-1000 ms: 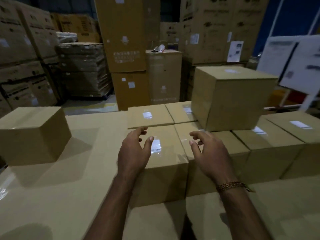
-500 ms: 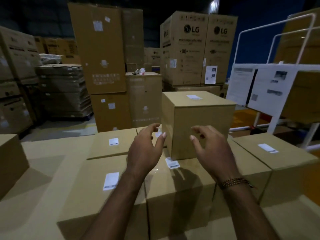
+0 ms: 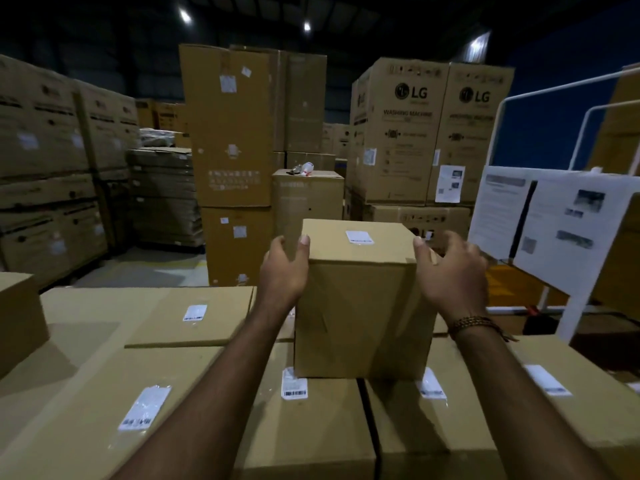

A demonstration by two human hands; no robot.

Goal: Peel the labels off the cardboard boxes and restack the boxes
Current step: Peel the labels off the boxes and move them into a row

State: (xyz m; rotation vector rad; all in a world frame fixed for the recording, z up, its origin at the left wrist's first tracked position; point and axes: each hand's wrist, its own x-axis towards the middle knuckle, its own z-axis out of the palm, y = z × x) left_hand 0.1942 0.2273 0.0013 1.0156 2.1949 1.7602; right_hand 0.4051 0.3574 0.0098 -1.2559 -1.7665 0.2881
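Observation:
A plain cardboard box [image 3: 360, 317] stands on top of a layer of flat-lying boxes [image 3: 304, 431], with a white label [image 3: 359, 237] on its top face. My left hand [image 3: 282, 271] grips its upper left edge, thumb on the top face. My right hand [image 3: 450, 271] grips the upper right edge the same way. The boxes below carry white barcode labels: one [image 3: 294, 384] at the held box's lower left corner, one [image 3: 431, 386] at its lower right, others further left [image 3: 145, 408] and right [image 3: 547, 379].
Another loose box [image 3: 17, 320] sits at the far left on the layer. Tall stacks of large cartons [image 3: 429, 133] fill the background. A white metal rack with paper sheets [image 3: 554, 216] stands close on the right.
Both hands have reached forward from above the lower boxes and taken hold of the upper box's sides. The view has tilted up and moved closer to that box.

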